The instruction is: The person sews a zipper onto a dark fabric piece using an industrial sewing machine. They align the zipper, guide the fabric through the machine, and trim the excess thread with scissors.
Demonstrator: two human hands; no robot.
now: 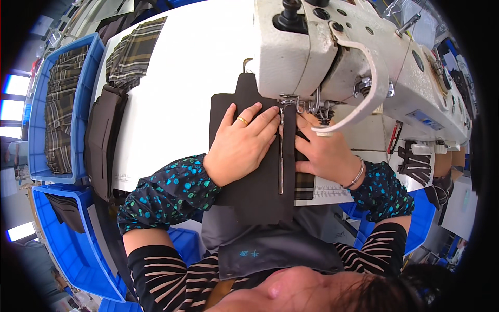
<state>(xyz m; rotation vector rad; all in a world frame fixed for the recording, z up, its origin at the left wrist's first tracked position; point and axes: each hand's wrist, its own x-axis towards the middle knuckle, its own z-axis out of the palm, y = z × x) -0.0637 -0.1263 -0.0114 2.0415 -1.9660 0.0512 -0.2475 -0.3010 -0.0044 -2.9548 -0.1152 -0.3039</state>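
White table (pixel 182 62), dark panel flat at the machine

The dark fabric panel (pixel 254 190) lies in front of the sewing machine (pixel 291 62), its zipper (pixel 281 161) running lengthwise from the person's side toward the presser foot (pixel 288 101). The left hand (pixel 241 140) spreads flat left of the zipper, fingertips closest to its far end, gripping nothing. The right hand (pixel 330 153) rests opposite, thumb and fingers at the panel's right edge; whether they pinch it, I cannot tell. Plaid cloth (pixel 304 188) shows below that thumb.

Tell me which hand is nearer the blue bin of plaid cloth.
Left. The left hand lies on dark fabric, right of the blue bin; the right hand is farther right, past the zipper.
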